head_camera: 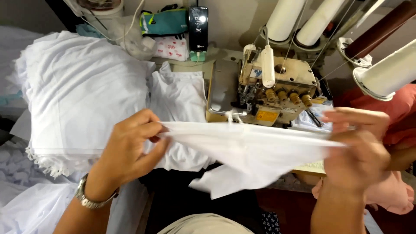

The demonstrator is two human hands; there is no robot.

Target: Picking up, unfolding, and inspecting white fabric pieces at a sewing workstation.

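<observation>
A piece of white fabric (251,149) is stretched flat between my two hands in front of an old beige overlock sewing machine (277,89). My left hand (132,145), with a metal wristwatch on the wrist, pinches the fabric's left end. At the right end, my right hand (357,149) grips the cloth and looks motion-blurred. A loose flap of the fabric hangs down below the stretched edge, over my lap.
A tall stack of folded white fabric (82,95) lies at the left. More white cloth (180,93) rests beside the machine. Large thread cones (390,71) stand at the upper right. A dark phone (198,28) stands at the back. Pink cloth (390,195) lies at the right.
</observation>
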